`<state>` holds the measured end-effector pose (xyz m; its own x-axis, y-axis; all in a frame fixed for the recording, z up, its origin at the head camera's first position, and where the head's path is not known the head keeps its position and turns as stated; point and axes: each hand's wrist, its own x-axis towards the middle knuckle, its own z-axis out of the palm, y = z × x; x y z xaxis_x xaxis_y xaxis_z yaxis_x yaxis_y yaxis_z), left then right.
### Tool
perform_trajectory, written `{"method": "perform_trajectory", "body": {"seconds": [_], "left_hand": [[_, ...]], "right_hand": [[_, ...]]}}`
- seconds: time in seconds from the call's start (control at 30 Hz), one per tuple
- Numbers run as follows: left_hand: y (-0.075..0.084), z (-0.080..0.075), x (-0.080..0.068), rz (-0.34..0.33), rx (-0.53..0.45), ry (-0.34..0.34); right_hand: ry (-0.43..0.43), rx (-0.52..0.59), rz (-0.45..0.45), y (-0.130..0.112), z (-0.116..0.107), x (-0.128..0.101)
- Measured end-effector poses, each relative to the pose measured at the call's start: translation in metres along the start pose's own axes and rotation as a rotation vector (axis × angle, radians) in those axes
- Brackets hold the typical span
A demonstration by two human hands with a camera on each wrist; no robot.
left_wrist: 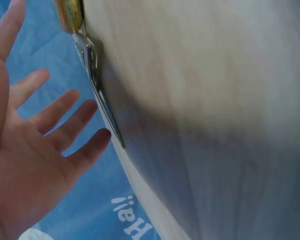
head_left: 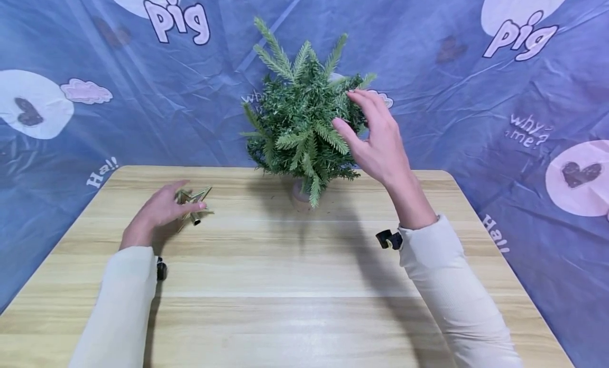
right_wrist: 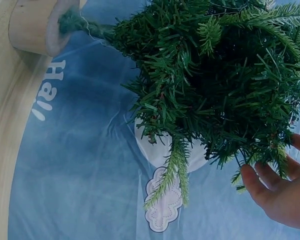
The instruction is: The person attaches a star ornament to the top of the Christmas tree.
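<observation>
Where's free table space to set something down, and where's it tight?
Free: the near half of the table, between the two sleeves, and the right side past the right hand. Tight: the far middle, where the small tree stands, and far left, where the left hand rests on the gold star.

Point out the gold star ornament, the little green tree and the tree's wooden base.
gold star ornament (head_left: 194, 201), head view, on its centre beside the left hand's fingers.
little green tree (head_left: 300, 122), head view, on the middle of its foliage.
wooden base (right_wrist: 32, 27), right wrist view, on its side wall.
</observation>
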<state>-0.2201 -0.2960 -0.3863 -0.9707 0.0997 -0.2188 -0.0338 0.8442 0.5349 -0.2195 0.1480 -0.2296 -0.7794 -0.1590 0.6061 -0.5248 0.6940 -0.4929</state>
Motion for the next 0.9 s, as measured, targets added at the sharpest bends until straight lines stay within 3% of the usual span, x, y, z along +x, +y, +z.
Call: {"method": "perform_trajectory", "body": {"seconds": [0.23,0.43,0.9], "left_hand": [[-0.0036,0.0027,0.0033,-0.003,0.041,-0.01],[-0.0017,0.0052,0.005,0.019,0.153,0.013],[0.0037,0.0044,0.0091,-0.067,0.276,0.006]], "right_hand": [[-0.007,0.006,-0.001,0.0005,0.0001,-0.0001],[0.0,0.005,0.006,0.001,-0.0004,-0.0006],[-0.005,0.005,0.007,-0.0004,0.0004,0.0002]]}}
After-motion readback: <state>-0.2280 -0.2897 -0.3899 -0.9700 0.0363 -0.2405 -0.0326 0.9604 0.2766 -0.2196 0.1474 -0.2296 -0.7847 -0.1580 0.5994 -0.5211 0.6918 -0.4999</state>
